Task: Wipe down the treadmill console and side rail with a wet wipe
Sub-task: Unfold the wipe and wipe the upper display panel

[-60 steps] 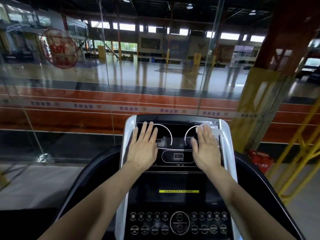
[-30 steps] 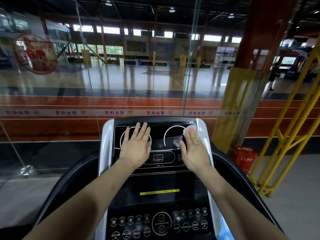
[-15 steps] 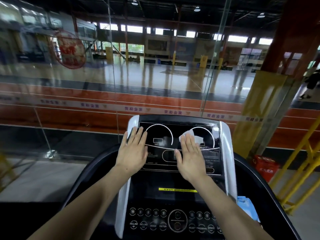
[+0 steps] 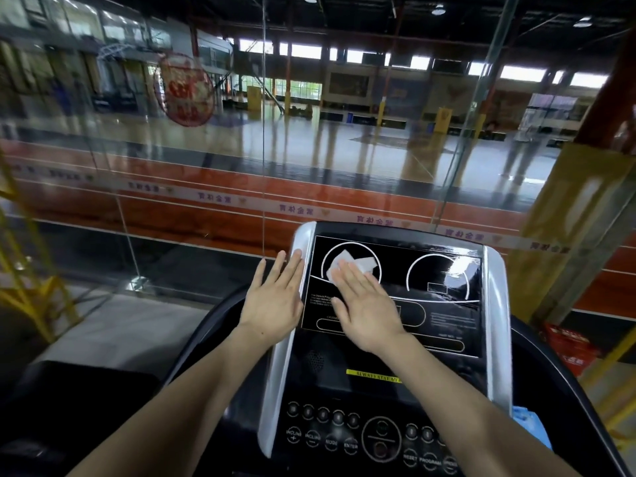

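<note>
The right hand [image 4: 366, 304] lies flat with straight fingers on the glossy black treadmill console panel [image 4: 430, 304], pressing a crumpled white wet wipe [image 4: 347, 265] against the left white-ringed dial at the panel's far left; part of the wipe shows beyond the fingertips. The left hand [image 4: 275, 297] is flat and relaxed, holding nothing, its fingers resting on the silver left edge strip [image 4: 285, 356] of the console, just beside the right hand. To the right the panel is open up to the silver right edge strip [image 4: 495, 321], with the right dial uncovered. Nearer, the black button panel [image 4: 344, 432] lies below both forearms. The curved black side rail [image 4: 550, 366] bends round each side of the console, and a blue packet [image 4: 531, 425] sits at its near right. A glass wall [image 4: 206, 166] stands just beyond the console's far edge. Half a second ago the wipe was near the panel's middle; it has since crossed to the left dial, and the left hand has slipped off the panel onto the silver strip.
</note>
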The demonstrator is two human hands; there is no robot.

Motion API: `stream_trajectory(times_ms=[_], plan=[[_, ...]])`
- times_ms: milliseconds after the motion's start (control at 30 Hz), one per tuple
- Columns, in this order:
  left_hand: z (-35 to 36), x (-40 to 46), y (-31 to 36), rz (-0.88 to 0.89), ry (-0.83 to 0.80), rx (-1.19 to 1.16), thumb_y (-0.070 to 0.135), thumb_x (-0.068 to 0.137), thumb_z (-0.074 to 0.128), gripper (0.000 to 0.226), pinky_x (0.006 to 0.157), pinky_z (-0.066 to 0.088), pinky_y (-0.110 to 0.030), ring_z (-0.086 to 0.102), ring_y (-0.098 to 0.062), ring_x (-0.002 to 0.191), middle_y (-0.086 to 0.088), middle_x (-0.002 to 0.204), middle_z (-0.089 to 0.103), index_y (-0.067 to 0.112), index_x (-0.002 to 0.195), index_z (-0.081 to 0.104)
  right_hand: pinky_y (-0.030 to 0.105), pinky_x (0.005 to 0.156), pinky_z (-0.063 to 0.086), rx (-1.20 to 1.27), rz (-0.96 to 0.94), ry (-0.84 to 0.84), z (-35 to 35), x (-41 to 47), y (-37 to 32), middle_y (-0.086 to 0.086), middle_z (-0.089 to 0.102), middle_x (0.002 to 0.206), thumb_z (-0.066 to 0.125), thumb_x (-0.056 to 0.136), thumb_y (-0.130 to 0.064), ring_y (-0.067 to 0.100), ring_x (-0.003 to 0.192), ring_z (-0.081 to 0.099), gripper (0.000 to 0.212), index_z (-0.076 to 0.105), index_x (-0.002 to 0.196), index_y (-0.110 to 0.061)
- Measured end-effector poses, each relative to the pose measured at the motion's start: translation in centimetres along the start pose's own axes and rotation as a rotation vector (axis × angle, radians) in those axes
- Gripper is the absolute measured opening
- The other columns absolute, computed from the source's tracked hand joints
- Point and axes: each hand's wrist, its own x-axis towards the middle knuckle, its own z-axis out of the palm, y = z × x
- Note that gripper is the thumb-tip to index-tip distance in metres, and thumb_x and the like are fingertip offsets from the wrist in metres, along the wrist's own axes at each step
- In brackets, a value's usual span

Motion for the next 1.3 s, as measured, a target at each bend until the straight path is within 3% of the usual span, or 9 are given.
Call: stream_trajectory(times_ms=[200, 333, 433, 633, 800, 967, 1067, 1200, 1300], plan=[[-0.4, -0.1, 0.0, 0.008, -0.018, -0.019, 0.044, 0.095, 0.007, 0.077, 0.129, 0.008, -0.057, 0.0, -0.026, 0.161, 0.0, 0.174, -0.001, 0.014, 0.166, 0.01, 0.036, 0.132, 0.0, 0.081, 0.145, 0.058, -1.1, 1.2, 1.2, -0.006, 0.003, 0.173, 0.008, 0.104, -0.055, 0.009, 0.16, -0.006, 0.069, 0.016, 0.166, -0.025], [-0.4, -0.1, -0.3, 0.016, -0.024, -0.009, 0.045, 0.094, 0.004, 0.077, 0.129, 0.006, -0.057, -0.002, -0.026, 0.161, 0.001, 0.174, -0.005, 0.016, 0.166, 0.005, 0.039, 0.132, 0.0, 0.047, -0.036, -0.02, -0.5, 2.0, -2.0, -0.003, 0.006, 0.174, 0.006, 0.104, -0.056, 0.01, 0.16, -0.007, 0.071, 0.017, 0.166, -0.022], [-0.3, -0.2, -0.7, 0.032, -0.026, -0.008, 0.044, 0.095, 0.007, 0.076, 0.129, 0.007, -0.058, 0.001, -0.026, 0.161, 0.002, 0.174, -0.002, 0.018, 0.166, 0.009, 0.04, 0.132, 0.005, -0.008, -0.118, -0.057, -0.1, 0.0, -0.8, -0.007, 0.005, 0.174, 0.011, 0.106, -0.054, 0.007, 0.16, -0.006, 0.067, 0.019, 0.166, -0.025], [-0.7, 0.0, -1.2, 0.042, -0.075, 0.021, 0.047, 0.089, -0.005, 0.08, 0.127, 0.0, -0.06, -0.009, -0.027, 0.161, 0.005, 0.173, -0.014, 0.021, 0.165, -0.006, 0.039, 0.132, 0.003, 0.017, -0.033, -0.025, -1.1, 2.6, -1.0, -0.007, 0.004, 0.173, 0.006, 0.106, -0.055, 0.006, 0.16, -0.006, 0.069, 0.017, 0.166, -0.025], [-1.0, 0.1, -1.2, 0.049, -0.079, 0.048, 0.048, 0.089, -0.008, 0.081, 0.127, 0.001, -0.061, -0.006, -0.028, 0.161, 0.005, 0.173, -0.011, 0.021, 0.166, -0.004, 0.039, 0.132, 0.004, -0.019, -0.123, -0.063, -0.2, 1.7, -1.8, -0.005, 0.005, 0.174, 0.012, 0.108, -0.051, 0.008, 0.16, -0.004, 0.064, 0.017, 0.166, -0.024], [-1.0, -0.1, -0.8, 0.034, -0.067, 0.025, 0.044, 0.1, 0.006, 0.07, 0.128, 0.001, -0.059, -0.01, -0.027, 0.161, 0.005, 0.173, -0.015, 0.021, 0.165, -0.006, 0.037, 0.131, 0.006, -0.057, -0.061, -0.035, -0.9, -2.4, 2.4, -0.008, 0.01, 0.173, 0.013, 0.107, -0.052, 0.008, 0.161, 0.004, 0.065, 0.023, 0.165, -0.026], [-0.9, 0.0, -0.4, 0.018, -0.065, 0.004, 0.043, 0.106, 0.019, 0.069, 0.128, 0.0, -0.059, -0.013, -0.027, 0.16, 0.004, 0.172, -0.019, 0.019, 0.165, -0.008, 0.035, 0.132, 0.002, -0.001, 0.054, 0.003, -0.9, -2.0, 1.2, -0.007, 0.009, 0.173, 0.007, 0.105, -0.054, 0.007, 0.16, -0.002, 0.069, 0.02, 0.165, -0.023], [-0.3, -0.1, -0.2, 0.007, -0.017, 0.007, 0.04, 0.108, 0.024, 0.068, 0.129, 0.0, -0.058, -0.011, -0.027, 0.161, 0.0, 0.173, -0.014, 0.016, 0.166, -0.001, 0.039, 0.132, 0.002, 0.034, -0.013, -0.017, 0.6, -1.4, -2.5, -0.006, 0.007, 0.173, 0.008, 0.106, -0.053, 0.008, 0.16, -0.007, 0.068, 0.018, 0.166, -0.024], [0.0, -0.1, 0.5, -0.002, 0.017, 0.01, 0.043, 0.108, 0.023, 0.067, 0.129, 0.001, -0.059, -0.01, -0.029, 0.16, -0.004, 0.174, -0.006, 0.013, 0.166, 0.007, 0.04, 0.132, 0.007, -0.043, 0.02, -0.016, 0.9, -2.7, -0.4, -0.007, 0.002, 0.174, 0.013, 0.108, -0.053, 0.006, 0.16, -0.008, 0.066, 0.015, 0.167, -0.025]])
